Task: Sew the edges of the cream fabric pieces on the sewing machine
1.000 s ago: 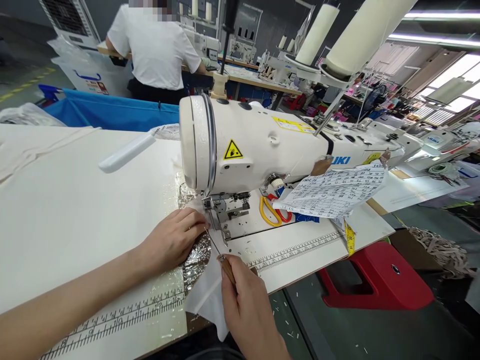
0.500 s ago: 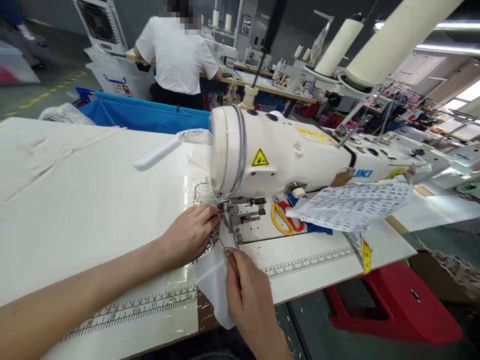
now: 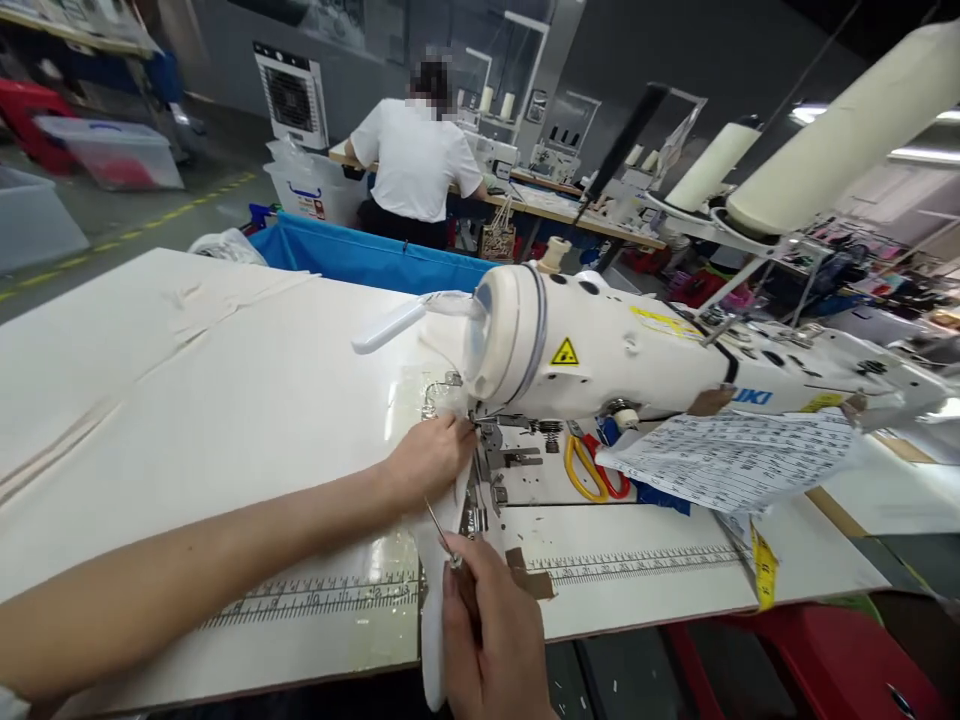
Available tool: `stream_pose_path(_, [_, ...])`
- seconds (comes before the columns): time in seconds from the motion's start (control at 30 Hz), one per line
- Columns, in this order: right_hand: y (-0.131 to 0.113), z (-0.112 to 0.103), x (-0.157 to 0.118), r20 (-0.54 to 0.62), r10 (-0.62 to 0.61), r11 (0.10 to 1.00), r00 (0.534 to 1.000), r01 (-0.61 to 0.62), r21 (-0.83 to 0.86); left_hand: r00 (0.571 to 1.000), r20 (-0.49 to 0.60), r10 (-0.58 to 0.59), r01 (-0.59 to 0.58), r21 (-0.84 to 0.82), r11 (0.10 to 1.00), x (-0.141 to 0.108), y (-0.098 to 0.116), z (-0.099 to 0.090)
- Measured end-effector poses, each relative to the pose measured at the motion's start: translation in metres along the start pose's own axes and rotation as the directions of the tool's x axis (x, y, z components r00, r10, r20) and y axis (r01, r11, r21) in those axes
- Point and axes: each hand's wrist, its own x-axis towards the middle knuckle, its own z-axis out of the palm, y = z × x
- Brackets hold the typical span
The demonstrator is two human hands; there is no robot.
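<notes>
My left hand (image 3: 431,460) has its fingers bent together beside the needle area of a white sewing machine (image 3: 600,345). They pinch the upper part of a strip of thin white fabric (image 3: 433,640), which hangs down over the table's front edge. The fingertips are partly hidden under the machine head. In my right hand (image 3: 499,630) is an awl (image 3: 438,525), gripped by its brown handle, its thin metal point slanting up and left toward the fabric below my left hand. Whether the point touches the fabric, I cannot tell.
Yellow-and-red-handled scissors (image 3: 586,470) lie right of the needle area, next to a printed sheet (image 3: 750,455) and a yellow tape measure (image 3: 763,565). A blue cloth bin (image 3: 375,265) borders the table's far side. One person in a white shirt (image 3: 416,160) sits beyond.
The view has swung left. My right hand and the awl have drawn back toward the table's front edge, uncovering brown tape. The fabric now hangs as a narrower strip.
</notes>
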Motion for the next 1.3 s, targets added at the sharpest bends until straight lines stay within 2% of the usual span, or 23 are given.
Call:
stream_pose_path(0.07, [0.007,-0.004,0.002,0.003,0.051,0.996,0.999,-0.050,-0.072,0.997,-0.056,-0.047,0.044,-0.060,0.997,-0.002,-0.007,0.001])
stream_pose_path(0.17, [0.021,-0.011,0.010,-0.028,0.107,0.973,0.994,-0.110,-0.203,0.994,-0.091,-0.067,0.048,-0.189,0.981,-0.005,-0.020,0.002])
stream_pose_path(0.27, [0.033,-0.012,0.020,-0.025,0.074,0.924,0.997,-0.078,-0.376,0.989,-0.080,-0.127,0.084,-0.406,0.910,-0.005,-0.028,0.002])
stream_pose_path(0.37, [0.039,-0.007,0.029,-0.016,0.057,0.899,0.998,-0.058,-0.435,0.980,-0.056,-0.190,0.134,-0.518,0.845,-0.004,-0.030,0.001])
stream_pose_path(0.67, [0.042,0.001,0.033,-0.023,0.054,0.905,0.998,-0.058,-0.422,0.975,-0.022,-0.223,0.182,-0.500,0.847,-0.002,-0.028,-0.003])
stream_pose_path(0.97, [0.043,0.001,0.033,-0.030,0.069,0.893,0.997,-0.075,-0.444,0.977,-0.013,-0.211,0.177,-0.496,0.850,-0.002,-0.029,-0.002])
stream_pose_path(1.3, [0.042,0.001,0.034,0.019,0.083,0.882,0.996,-0.064,-0.467,0.968,0.024,-0.249,0.225,-0.518,0.825,0.000,-0.027,-0.003])
